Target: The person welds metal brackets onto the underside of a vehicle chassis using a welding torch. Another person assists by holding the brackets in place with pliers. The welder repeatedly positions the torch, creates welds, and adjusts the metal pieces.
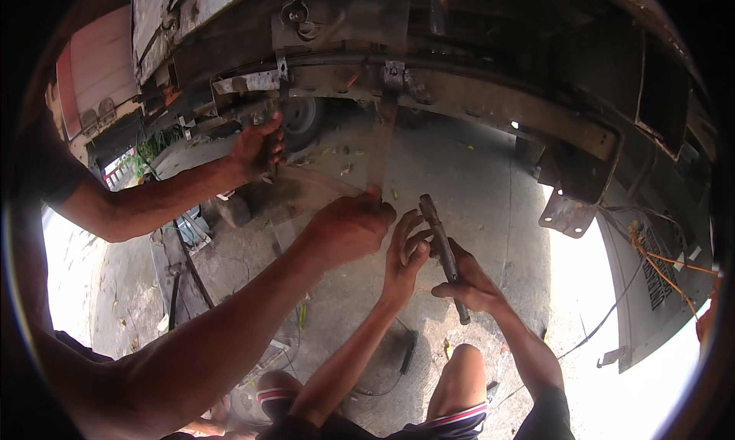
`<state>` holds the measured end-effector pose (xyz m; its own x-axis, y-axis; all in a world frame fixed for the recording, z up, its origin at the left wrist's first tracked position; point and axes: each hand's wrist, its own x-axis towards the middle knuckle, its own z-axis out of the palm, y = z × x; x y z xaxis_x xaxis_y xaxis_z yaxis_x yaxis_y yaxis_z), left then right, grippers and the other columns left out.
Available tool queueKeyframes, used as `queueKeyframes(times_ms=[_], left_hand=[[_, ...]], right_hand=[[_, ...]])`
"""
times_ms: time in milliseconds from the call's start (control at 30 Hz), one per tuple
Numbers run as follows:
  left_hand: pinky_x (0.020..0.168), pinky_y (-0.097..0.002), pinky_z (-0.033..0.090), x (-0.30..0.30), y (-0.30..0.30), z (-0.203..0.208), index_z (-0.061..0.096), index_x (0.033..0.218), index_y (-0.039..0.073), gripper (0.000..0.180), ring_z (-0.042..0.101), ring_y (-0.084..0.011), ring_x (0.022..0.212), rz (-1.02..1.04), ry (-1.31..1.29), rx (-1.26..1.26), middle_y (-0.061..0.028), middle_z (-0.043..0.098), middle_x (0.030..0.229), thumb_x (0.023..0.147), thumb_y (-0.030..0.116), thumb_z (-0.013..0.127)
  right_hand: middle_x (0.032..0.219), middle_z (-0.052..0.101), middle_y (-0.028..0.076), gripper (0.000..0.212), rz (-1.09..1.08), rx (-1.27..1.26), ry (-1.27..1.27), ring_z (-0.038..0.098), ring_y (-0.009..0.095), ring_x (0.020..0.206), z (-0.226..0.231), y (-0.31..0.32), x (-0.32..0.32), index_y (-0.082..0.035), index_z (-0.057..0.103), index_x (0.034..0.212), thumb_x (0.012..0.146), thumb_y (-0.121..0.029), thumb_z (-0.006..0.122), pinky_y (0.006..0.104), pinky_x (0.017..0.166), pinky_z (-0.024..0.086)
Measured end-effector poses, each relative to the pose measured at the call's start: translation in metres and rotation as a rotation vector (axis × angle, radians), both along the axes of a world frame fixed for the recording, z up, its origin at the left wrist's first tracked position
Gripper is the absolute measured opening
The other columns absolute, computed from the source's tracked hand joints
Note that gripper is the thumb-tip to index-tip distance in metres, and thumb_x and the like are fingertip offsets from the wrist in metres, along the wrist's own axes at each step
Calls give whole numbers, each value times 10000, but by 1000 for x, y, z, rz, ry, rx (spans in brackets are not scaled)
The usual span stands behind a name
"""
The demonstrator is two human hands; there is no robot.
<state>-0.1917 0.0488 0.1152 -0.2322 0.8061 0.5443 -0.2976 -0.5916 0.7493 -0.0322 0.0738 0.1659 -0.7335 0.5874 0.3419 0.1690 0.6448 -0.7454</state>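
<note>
My right hand point(471, 279) is closed around a dark metal bar-shaped tool point(441, 241), which has a thicker head at its upper end; its exact kind is unclear. The tool stands tilted, head up, before my knees. Just left of it, my left hand point(406, 249) has its fingers apart and curved toward the bar; whether the fingertips touch it I cannot tell. Close by, a co-worker's fist point(356, 222) is at the lower end of a flat metal strip point(383, 138) hanging from the vehicle's frame beam point(475, 99). The co-worker's other hand point(260, 145) is raised beneath a bracket.
The rusty vehicle underside spans the top. A holed metal bracket point(570, 210) hangs at right, beside a grey panel point(651, 287) and loose orange wires point(674, 264). A tyre point(306, 118) stands behind the beam. Leaves, a cable and a dark bar point(174, 294) lie on concrete.
</note>
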Motion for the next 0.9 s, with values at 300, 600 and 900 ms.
queueKeyframes(times_ms=[300, 600, 900], left_hand=[[987, -362, 457, 3, 3, 6, 357, 1436, 28, 728, 528, -216, 1200, -21, -35, 26, -118, 455, 1367, 920, 454, 645], [1008, -364, 399, 1, -3, 13, 417, 1421, 20, 716, 504, -217, 1226, 33, 69, -20, -125, 507, 1359, 944, 532, 568], [1016, -377, 458, -28, 1, 25, 388, 1404, 104, 653, 584, -231, 1120, 21, -667, 82, -71, 493, 1346, 931, 503, 596]], right_hand=[[1188, 532, 225, 780, -33, -97, 32, 509, 352, 1126, 9, -10, -8, 53, 455, 1290, 613, -194, 755, 403, 984, 380], [1132, 559, 229, 811, -69, -72, -8, 527, 339, 1095, 4, -5, -10, 56, 450, 1307, 615, -220, 769, 389, 969, 395], [1243, 548, 254, 743, -209, 46, -126, 517, 370, 1180, 49, -8, -18, 33, 401, 1381, 767, -244, 715, 411, 1030, 373]])
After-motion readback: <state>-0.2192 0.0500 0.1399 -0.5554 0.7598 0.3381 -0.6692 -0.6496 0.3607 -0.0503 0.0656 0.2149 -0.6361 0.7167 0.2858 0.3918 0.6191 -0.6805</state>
